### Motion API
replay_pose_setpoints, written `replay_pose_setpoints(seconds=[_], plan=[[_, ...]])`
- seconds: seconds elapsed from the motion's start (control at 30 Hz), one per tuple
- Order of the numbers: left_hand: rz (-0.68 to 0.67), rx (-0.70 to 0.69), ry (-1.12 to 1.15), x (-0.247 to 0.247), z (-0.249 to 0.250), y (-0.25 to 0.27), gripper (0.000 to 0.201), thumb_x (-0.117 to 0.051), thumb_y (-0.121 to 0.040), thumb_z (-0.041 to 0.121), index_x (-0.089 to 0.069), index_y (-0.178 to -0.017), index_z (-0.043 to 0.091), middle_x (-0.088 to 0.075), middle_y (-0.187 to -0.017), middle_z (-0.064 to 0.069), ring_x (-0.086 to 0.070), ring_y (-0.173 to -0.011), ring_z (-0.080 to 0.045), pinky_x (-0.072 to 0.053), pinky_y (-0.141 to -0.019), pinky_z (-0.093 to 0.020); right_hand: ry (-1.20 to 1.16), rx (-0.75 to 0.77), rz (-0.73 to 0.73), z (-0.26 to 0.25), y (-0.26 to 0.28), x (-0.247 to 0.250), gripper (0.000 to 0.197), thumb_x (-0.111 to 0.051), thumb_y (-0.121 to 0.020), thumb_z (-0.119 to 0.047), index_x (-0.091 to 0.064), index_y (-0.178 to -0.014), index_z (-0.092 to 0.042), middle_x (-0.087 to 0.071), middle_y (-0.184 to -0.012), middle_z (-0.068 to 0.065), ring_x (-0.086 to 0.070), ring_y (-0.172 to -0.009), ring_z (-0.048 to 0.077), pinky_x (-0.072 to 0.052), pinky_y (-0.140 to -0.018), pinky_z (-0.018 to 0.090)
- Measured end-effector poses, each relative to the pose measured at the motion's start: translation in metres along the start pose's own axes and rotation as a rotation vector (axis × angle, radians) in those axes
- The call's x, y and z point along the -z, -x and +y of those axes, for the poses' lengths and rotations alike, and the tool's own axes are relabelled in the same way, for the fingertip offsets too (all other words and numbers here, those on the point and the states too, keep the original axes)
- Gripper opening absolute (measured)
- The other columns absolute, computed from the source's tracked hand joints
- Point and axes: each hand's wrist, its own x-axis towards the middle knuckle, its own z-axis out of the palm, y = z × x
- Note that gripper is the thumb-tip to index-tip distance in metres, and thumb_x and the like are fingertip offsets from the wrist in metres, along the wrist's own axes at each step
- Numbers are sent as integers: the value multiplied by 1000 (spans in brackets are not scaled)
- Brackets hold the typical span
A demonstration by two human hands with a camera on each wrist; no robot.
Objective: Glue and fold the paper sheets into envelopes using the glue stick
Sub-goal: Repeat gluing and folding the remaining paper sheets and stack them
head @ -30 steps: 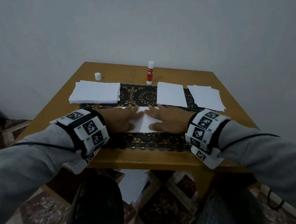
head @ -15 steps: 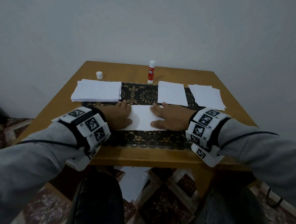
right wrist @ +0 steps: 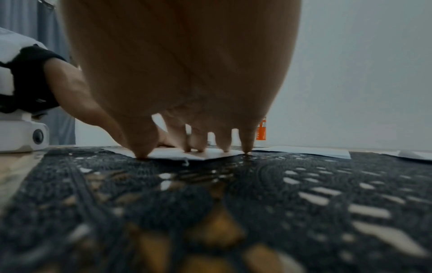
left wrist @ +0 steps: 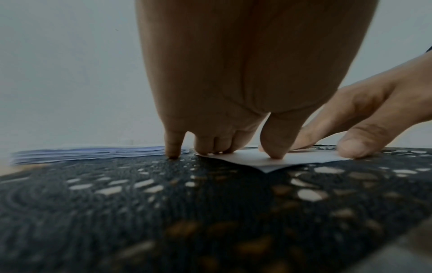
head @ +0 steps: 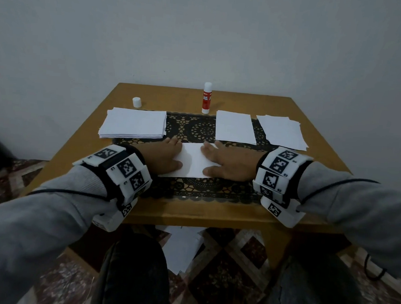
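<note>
Two hands, left hand (head: 164, 157) and right hand (head: 229, 162), press spread fingers (left wrist: 272, 147) onto folded paper (head: 193, 162).

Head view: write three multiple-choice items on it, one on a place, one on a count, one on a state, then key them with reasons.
1. Where does the glue stick stand?
A. far edge of the table, upright
B. on the floor
C. in the left hand

2. How many lots of white paper lie beyond the hands?
A. one
B. three
C. five

3. How do both hands lie on the folded sheet?
A. fists above it
B. flat, pressing it
C. pinching it aloft

Key: 1 A, it stands behind the black lace runner. 2 B, a stack, a single sheet, a loose pile. 3 B, the left hand and right hand lie with fingers spread on it.
</note>
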Motion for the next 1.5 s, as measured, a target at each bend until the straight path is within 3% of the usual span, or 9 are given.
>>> replay_pose_setpoints(seconds=[0.2,0.4,0.67,0.8,0.93,1.13,1.33,1.4,1.5], plan=[[4,2,0,0,-1,-1,69,-33,-102,38,5,-152,8,11,-160,-8,2,-148,-21,-8,-118,-36,28,60,1,-1,0,1,63,-31,-102,-49,-2,-155,-31,5,-163,-5,3,-150,24,-9,-119,37],[4,3,-31,-4,2,-1,94,-40,-90,62,8,-151,9,13,-159,-7,4,-147,-21,-11,-117,-42,-16,-33,46,1,0,0,71,-34,-99,-55,-4,-156,-24,3,-163,-4,0,-150,25,-12,-121,47],[-35,-20,31,2,4,1,82,-48,-96,41,8,-152,18,15,-159,-8,9,-147,-25,-8,-117,-44,-68,-30,32,1,-1,3,64,-39,-102,-38,-5,-155,-29,3,-163,-2,1,-150,25,-11,-119,40],[-20,2,-7,-6,8,-2,87,-35,-92,63,9,-152,18,16,-159,-8,9,-147,-26,-10,-118,-50,-96,-31,66,3,-3,0,65,-40,-101,-46,-9,-155,-29,-1,-163,-3,-2,-150,24,-9,-120,40],[15,34,-53,-9,17,-6,93,-33,-89,69,6,-152,13,12,-159,-13,5,-147,-31,-14,-117,-53,-109,-37,89,4,-4,0,61,-40,-101,-31,-11,-155,-29,-5,-163,-2,-6,-150,24,-13,-118,36],[-21,-9,28,2,5,3,85,-51,-94,45,4,-152,19,12,-160,-6,6,-147,-23,-8,-117,-42,-118,-37,82,6,-6,-1,61,-40,-101,-29,-12,-155,-29,-5,-163,-3,-6,-150,23,-11,-118,34],[-43,-57,87,7,3,9,83,-55,-93,12,1,-153,20,11,-160,-4,4,-147,-21,-6,-117,-36,-83,-26,86,5,-5,-1,73,-46,-95,-54,-13,-155,-28,-5,-163,-3,-9,-149,24,-12,-119,38],[-47,-60,120,8,2,10,84,-53,-91,1,0,-153,21,11,-160,-3,6,-147,-21,-4,-117,-35,-81,-27,69,6,-6,0,72,-48,-96,-49,-11,-155,-29,-3,-163,-1,-8,-149,25,-12,-119,38],[-40,-83,166,9,0,11,79,-43,-91,-8,-4,-153,21,11,-160,-3,6,-147,-20,1,-115,-31,-130,-36,40,7,-7,2,71,-50,-96,-26,-11,-155,-32,-1,-163,-1,-5,-149,24,-13,-119,38]])
